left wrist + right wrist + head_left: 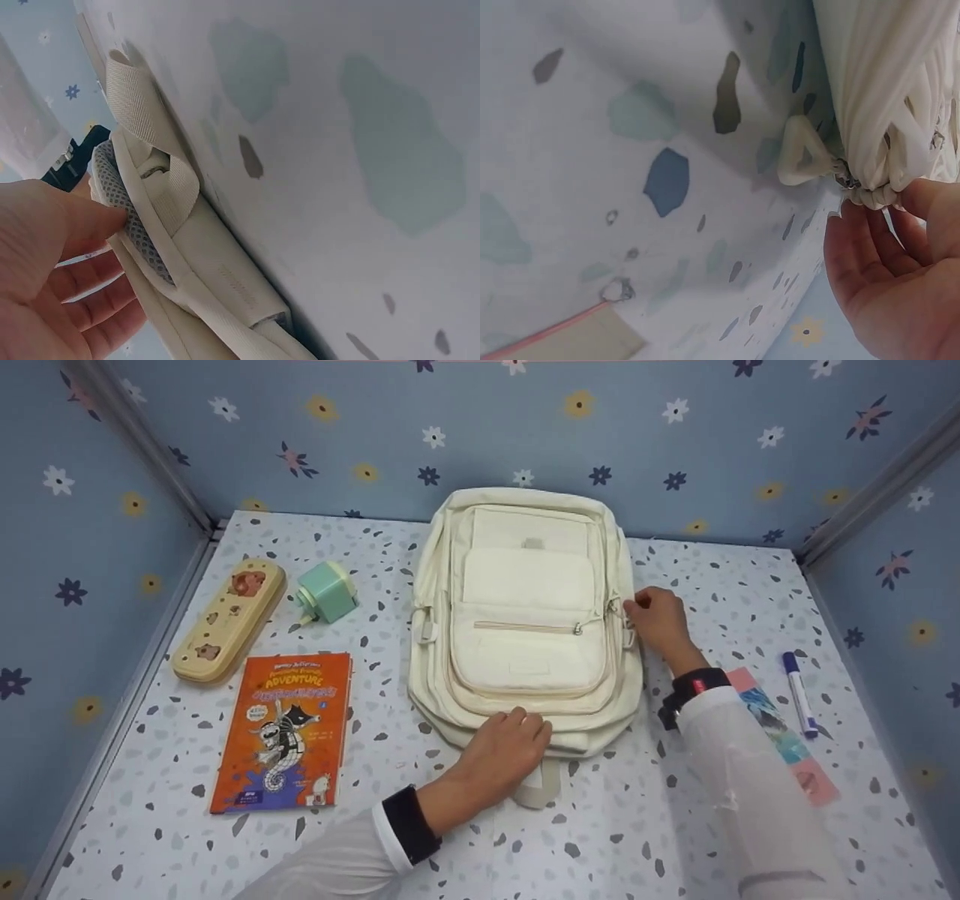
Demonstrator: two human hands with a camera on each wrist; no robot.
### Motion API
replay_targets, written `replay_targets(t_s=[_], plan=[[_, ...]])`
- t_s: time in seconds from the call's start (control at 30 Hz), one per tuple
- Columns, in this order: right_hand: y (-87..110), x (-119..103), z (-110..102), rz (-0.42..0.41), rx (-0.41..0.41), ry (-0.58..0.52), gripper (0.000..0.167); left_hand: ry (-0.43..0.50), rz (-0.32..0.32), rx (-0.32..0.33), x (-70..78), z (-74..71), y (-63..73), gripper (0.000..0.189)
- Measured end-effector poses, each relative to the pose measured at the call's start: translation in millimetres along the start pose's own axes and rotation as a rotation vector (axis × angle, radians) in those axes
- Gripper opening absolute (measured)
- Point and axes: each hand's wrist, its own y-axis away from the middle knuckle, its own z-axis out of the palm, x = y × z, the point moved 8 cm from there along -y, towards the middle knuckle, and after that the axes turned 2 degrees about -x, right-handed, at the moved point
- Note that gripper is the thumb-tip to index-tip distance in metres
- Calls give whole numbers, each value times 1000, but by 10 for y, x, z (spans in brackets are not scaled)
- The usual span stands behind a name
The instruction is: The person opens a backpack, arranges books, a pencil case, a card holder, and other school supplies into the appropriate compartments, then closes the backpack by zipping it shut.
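Note:
A cream backpack [529,652] lies on its back with its front pockets up. My left hand [506,750] is at its bottom edge, fingertips on the front side. In the left wrist view, the left thumb presses grey mesh padding [124,187] on a shoulder strap, fingers curled around the bag's edge. My right hand [660,622] is at the bag's right side. There its thumb and fingers pinch a knotted cream zipper pull [874,197]. Beside that, a metal slider [845,175] carries a looped cream tab [802,157].
An orange book [285,735], a cream pencil case [229,622] and a green pencil sharpener [328,592] are on the left. A pink-edged picture card [787,735] and a blue-capped marker [800,694] lie right. Flowered panels [480,427] border the table.

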Motion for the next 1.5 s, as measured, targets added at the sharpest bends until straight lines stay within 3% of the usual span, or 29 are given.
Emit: replay_targets(t_s=[0.23,0.73,1.07,1.3,1.5], plan=[[53,89,-52,23,-11,15,33,-48,28,42,27,10,13,31],[244,117,-19,94,-86,66,29,39,4,71,-192,26,209,31],[398,184,-47,58,-98,105,27,78,0,114,-334,41,312,31],[494,127,-55,-10,-70,109,23,136,-23,158,-475,20,363,26],[578,156,-47,1,-68,97,22,132,-19,148,-566,23,361,22]])
